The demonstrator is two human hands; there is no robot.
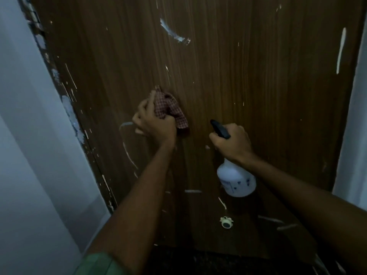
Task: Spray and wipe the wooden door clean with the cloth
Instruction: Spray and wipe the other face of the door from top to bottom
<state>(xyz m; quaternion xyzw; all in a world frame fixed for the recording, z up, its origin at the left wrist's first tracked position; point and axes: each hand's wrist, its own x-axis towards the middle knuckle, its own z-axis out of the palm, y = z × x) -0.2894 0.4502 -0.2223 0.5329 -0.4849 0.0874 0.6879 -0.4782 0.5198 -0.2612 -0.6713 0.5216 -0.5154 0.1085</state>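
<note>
The wooden door fills the view, upright and close, its brown grain streaked with pale smears and flecks: a curved one high near the middle, a long one by the right edge, a looping one low on the left, short dashes near the bottom; pale walls stand on both sides, and the left edge of the door is chipped and blotched white; the spray bottle hangs in front of the lower door, white with a dark head, gripped round the neck by the right hand, fingers curled about the trigger part and the nozzle aimed up and left toward the door; the cloth, red-checked and bunched, is pressed against the door at mid height by the left hand, whose fingers are curled round the wad; a small pale round thing with a dark centre sits low on the door; the step in hand looks like wiping, with the bottle held ready; many marks remain, so the job seems far from done; the next move probably calls for firm strokes across the nearby smears, or a fresh spray on a dry patch first
</note>
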